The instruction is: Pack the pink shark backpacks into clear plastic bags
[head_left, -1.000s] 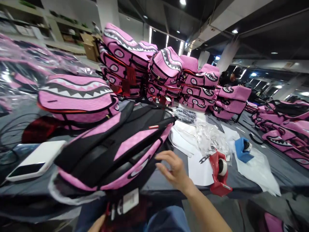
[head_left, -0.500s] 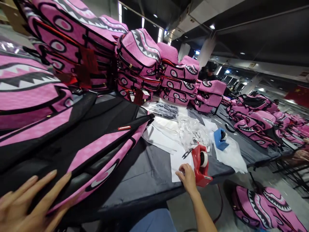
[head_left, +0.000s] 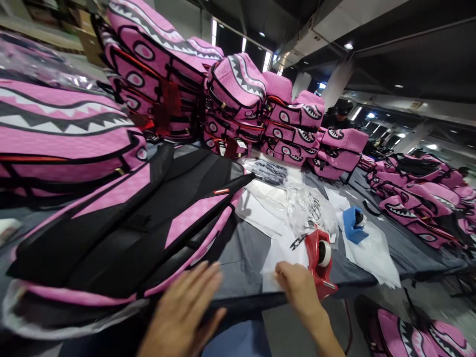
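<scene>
A pink and black backpack (head_left: 122,233) lies with its straps up on the left of the dark-covered table. Just off its lower right edge, my left hand (head_left: 186,307) is open with fingers stretched out, slightly blurred. My right hand (head_left: 301,290) is closed in a pinch over the near edge of a white sheet (head_left: 284,250); a pale blur shows at the fingertips, and I cannot make out what they hold. Beside this hand stands a red tape dispenser (head_left: 319,258) with a roll in it. Small black-handled snips (head_left: 297,241) lie against the dispenser.
Stacked pink shark-mouth backpacks (head_left: 234,94) line the table's back. Clear plastic bags (head_left: 308,206) and a blue tape dispenser (head_left: 353,225) lie toward the right. More backpacks (head_left: 420,332) are on the floor at lower right. A person (head_left: 336,116) is in the background.
My left hand has left the backpack and moved right, toward my right hand. My right hand's fingers have drawn into a pinch. The view has shifted left.
</scene>
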A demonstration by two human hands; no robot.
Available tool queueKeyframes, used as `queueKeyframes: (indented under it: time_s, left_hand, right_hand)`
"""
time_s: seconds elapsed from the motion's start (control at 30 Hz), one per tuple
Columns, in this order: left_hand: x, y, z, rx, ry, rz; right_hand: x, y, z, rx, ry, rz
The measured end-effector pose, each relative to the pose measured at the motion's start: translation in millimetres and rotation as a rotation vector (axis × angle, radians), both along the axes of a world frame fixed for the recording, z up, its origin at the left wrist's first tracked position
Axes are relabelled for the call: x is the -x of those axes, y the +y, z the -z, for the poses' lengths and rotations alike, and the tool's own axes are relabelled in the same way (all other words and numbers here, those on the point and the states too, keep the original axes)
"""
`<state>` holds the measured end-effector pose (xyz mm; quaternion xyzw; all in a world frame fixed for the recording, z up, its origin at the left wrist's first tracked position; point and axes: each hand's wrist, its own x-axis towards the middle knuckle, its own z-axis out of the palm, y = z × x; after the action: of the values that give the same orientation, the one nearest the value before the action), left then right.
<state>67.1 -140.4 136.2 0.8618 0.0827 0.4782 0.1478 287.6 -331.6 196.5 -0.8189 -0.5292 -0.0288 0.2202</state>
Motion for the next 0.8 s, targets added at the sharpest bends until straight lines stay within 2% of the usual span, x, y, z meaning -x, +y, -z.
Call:
queueKeyframes:
  time_s: [0.07,0.1,0.17,0.23,0.27,0.33,0.4,0.5,0.57,0.63,0.7,0.73,0.77,0.8]
  left_hand:
    - [-30,-31,-10.4,0.223,0.148,0.236]
    - [-42,-42,-11.6,0.402,0.222,0.352]
    - [-57,-54,-6.9,0.857,0.354,0.553]
    - [-58,-55,3.8,1.285,0.374,0.657]
    - [-55,-53,9.6,1.434,0.345,0.676]
    - [-46,-48,18.9,1.592,0.249,0.686]
    - [-38,-47,22.9,1.662,0.158,0.696]
    - [-32,-53,21.4,1.785,0.046,0.671]
    - [-29,-60,21.2,1.880,0.036,0.631]
    - [-24,-65,26.2,1.938,0.056,0.645]
    - [-14,-64,36.2,1.840,0.068,0.632]
    - [-6,-62,42.0,1.707,0.072,0.552]
    - [2,-58,47.2,1.534,0.060,0.400]
    - [11,-53,51.4,1.334,0.023,0.191]
  right_hand:
    - [21,12,-18.4,0.132,0.256,-0.126]
    - [27,16,-26.0,0.169,0.369,-0.151]
    - [28,20,-36.8,0.183,0.505,-0.113]
    - [17,18,-40.1,0.168,0.599,-0.057]
    - [11,16,-38.3,0.163,0.670,-0.048]
    - [1,15,-27.8,0.127,0.856,-0.043]
    - [1,21,-9.5,0.024,1.024,-0.013]
    - [19,41,24.1,-0.227,1.227,0.096]
    - [36,53,44.0,-0.375,1.353,0.181]
    - [50,60,58.4,-0.440,1.436,0.222]
    - [57,63,66.1,-0.404,1.457,0.197]
    - [57,64,67.3,-0.361,1.437,0.170]
    - [55,65,66.5,-0.311,1.380,0.134]
    - [51,66,64.0,-0.260,1.278,0.086]
